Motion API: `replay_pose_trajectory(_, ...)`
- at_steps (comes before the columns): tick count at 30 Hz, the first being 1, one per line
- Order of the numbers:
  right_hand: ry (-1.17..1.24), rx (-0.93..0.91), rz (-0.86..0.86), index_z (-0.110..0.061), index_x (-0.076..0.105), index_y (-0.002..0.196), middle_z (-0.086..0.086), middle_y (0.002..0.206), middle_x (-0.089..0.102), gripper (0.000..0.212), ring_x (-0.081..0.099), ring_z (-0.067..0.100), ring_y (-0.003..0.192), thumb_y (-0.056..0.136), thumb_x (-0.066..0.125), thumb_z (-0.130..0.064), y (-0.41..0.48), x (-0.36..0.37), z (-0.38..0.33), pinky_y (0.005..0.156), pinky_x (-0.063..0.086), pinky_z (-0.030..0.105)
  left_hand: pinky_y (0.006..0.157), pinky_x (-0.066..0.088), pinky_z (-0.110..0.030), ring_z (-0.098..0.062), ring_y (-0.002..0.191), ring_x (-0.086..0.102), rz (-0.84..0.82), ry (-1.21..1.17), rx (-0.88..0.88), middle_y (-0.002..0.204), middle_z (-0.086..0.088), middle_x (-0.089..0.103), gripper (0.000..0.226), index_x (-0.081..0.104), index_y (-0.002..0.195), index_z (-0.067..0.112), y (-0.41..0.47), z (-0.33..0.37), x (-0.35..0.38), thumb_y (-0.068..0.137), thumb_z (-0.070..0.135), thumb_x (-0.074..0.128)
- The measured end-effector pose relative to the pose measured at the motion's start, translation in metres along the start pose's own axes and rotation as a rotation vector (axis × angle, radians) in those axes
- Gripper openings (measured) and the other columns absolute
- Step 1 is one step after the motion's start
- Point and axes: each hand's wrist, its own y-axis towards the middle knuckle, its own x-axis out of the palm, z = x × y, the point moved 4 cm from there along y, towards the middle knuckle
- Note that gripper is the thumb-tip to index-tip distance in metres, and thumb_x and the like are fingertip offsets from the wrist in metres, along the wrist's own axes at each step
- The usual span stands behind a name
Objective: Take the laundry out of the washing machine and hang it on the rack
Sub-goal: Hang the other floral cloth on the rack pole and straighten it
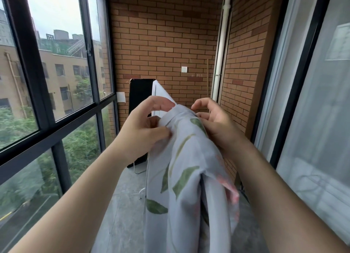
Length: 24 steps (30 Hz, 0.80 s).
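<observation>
Laundry means one big pale cloth [189, 177] with green leaves and some pink on it. It is held up in the middle, in front of one white rack [161, 93], and it hangs down in loose folds. I cannot tell if it rests on the rack yet. The far end of the rack pokes up behind the hands, and a thin white leg shows by the cloth's left edge. Two bare hands are at the top of the cloth. The left hand [145, 127] pinches the top edge with its thumb and bent fingers. The right hand [214, 124] holds the other side, with its thumb on the cloth and its fingers curled just above. One tall black board [140, 101] leans on the far wall, behind the rack. The floor [125, 205] is grey and hard. The room is a narrow balcony with a brick wall [162, 35] at the end. A big window [56, 63] with dark frames fills the left side, with trees and buildings outside. A glass door [322, 120] is on the right. One white pipe [222, 44] runs up the corner, one thin stick [207, 76] stands beside it, and one small white socket [184, 69] is on the bricks.
</observation>
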Motion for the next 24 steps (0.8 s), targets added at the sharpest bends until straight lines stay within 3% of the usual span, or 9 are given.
replay_pose_trajectory(2, 0.024, 0.013, -0.008, -0.03, 0.065, 0.094, 0.0, 0.08, 0.066, 0.021, 0.056, 0.013, 0.062, 0.077, 0.077, -0.033, 0.005, 0.001, 0.001, 0.055, 0.044, 0.027, 0.064, 0.049, -0.051, -0.043, 0.075, 0.056, 0.051, 0.2, 0.072, 0.108, -0.005, 0.064, 0.047, 0.063, 0.108, 0.021, 0.001, 0.002, 0.001, 0.069, -0.006, 0.062)
replay_pose_trajectory(5, 0.072, 0.054, 0.014, -0.029, 0.07, 0.084, 0.001, 0.081, 0.066, 0.008, 0.056, 0.013, 0.064, 0.077, 0.073, -0.026, 0.012, 0.003, 0.005, 0.059, 0.042, 0.028, 0.065, 0.055, -0.035, -0.021, 0.077, 0.065, 0.11, 0.35, 0.112, 0.106, 0.003, 0.065, 0.044, 0.063, 0.104, 0.029, 0.005, 0.002, 0.002, 0.072, 0.0, 0.062)
replay_pose_trajectory(7, 0.056, 0.066, 0.011, -0.03, 0.072, 0.082, -0.001, 0.082, 0.069, 0.007, 0.059, 0.012, 0.066, 0.078, 0.07, -0.024, 0.014, 0.004, 0.01, 0.06, 0.045, 0.028, 0.068, 0.056, -0.026, -0.014, 0.083, 0.069, 0.157, 0.358, 0.102, 0.106, 0.008, 0.067, 0.038, 0.065, 0.104, 0.029, 0.006, -0.003, 0.002, 0.078, 0.0, 0.064)
replay_pose_trajectory(11, 0.048, 0.002, 0.075, -0.028, 0.069, 0.092, -0.002, 0.086, 0.071, 0.017, 0.062, 0.013, 0.07, 0.078, 0.072, -0.019, 0.019, 0.001, 0.006, 0.061, 0.047, 0.03, 0.07, 0.059, -0.029, -0.012, 0.081, 0.071, 0.275, 0.345, 0.131, 0.1, 0.008, 0.071, 0.017, 0.073, 0.101, 0.02, 0.007, -0.008, 0.001, 0.09, 0.009, 0.067)
replay_pose_trajectory(16, 0.062, -0.054, 0.149, -0.031, 0.07, 0.082, -0.002, 0.083, 0.071, 0.011, 0.058, 0.012, 0.065, 0.077, 0.073, -0.021, 0.035, -0.001, -0.008, 0.059, 0.045, 0.025, 0.068, 0.055, -0.022, -0.007, 0.076, 0.069, 0.326, 0.34, 0.167, 0.081, 0.01, 0.074, 0.01, 0.077, 0.094, 0.019, 0.023, -0.004, -0.001, 0.093, 0.021, 0.067)
replay_pose_trajectory(19, 0.093, -0.003, 0.127, -0.027, 0.073, 0.078, 0.0, 0.076, 0.07, 0.004, 0.056, 0.016, 0.067, 0.076, 0.076, -0.029, 0.04, 0.003, -0.004, 0.062, 0.044, 0.027, 0.067, 0.051, -0.031, -0.015, 0.07, 0.062, 0.317, 0.043, -0.127, 0.074, -0.009, 0.069, 0.014, 0.076, 0.082, 0.014, 0.037, -0.018, -0.003, 0.089, 0.024, 0.069)
replay_pose_trajectory(22, 0.159, 0.094, 0.144, -0.018, 0.073, 0.075, 0.001, 0.07, 0.068, 0.007, 0.06, 0.015, 0.061, 0.074, 0.074, -0.024, 0.043, -0.001, 0.004, 0.057, 0.048, 0.022, 0.063, 0.051, -0.028, -0.023, 0.067, 0.062, 0.272, -0.241, -0.447, 0.072, -0.008, 0.067, 0.013, 0.077, 0.08, 0.012, 0.042, -0.032, -0.001, 0.079, 0.024, 0.072)
replay_pose_trajectory(24, 0.264, 0.255, 0.129, -0.01, 0.072, 0.077, 0.006, 0.073, 0.067, 0.018, 0.063, 0.018, 0.065, 0.067, 0.073, -0.024, 0.043, 0.0, 0.014, 0.061, 0.052, 0.023, 0.08, 0.057, -0.041, -0.03, 0.084, 0.07, 0.247, -0.302, -0.582, 0.088, -0.011, 0.075, 0.029, 0.077, 0.092, 0.011, 0.042, -0.04, 0.001, 0.072, 0.031, 0.074)
